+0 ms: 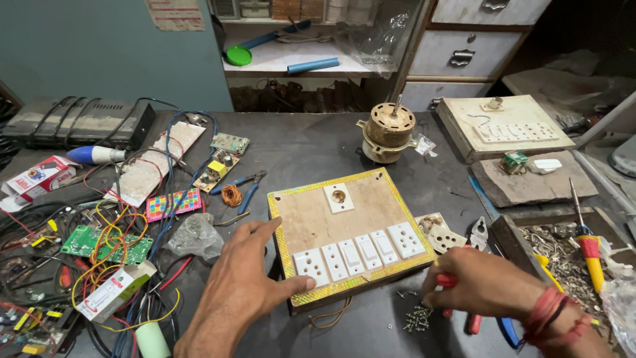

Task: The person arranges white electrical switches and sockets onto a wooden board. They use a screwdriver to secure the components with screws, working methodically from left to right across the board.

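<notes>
**Inspector A:** Head view. The switchboard box (350, 233), a square wooden-faced panel with a glittery yellow border, lies flat on the dark desk (305, 142), near the front edge and between the two hands. A row of white sockets and switches (358, 253) runs along its near side, with a single white fitting (338, 197) higher up.

**Inspector B:** State of the hands?

**Inspector A:** The left hand (242, 292) is spread, fingers open, with the thumb pressing on the box's near-left corner and the forefinger along its left edge. The right hand (480, 285) is closed around a red-handled tool (457, 301), just beside a scatter of small screws (416, 317).

**Inspector B:** Handling?

**Inspector A:** In my judgement the box is rigid and moderately weighty, not slippery on its wooden face. The plastic fittings look brittle, so I would keep pressure off them. Best hold is by the side edges or corners. A wire (329, 317) trails from beneath the near edge, so lifting may snag it.

**Inspector B:** Surroundings?

**Inspector A:** A small motor (388, 132) stands beyond the box, and tangled wires and circuit boards (106, 242) lie well to the left
</notes>
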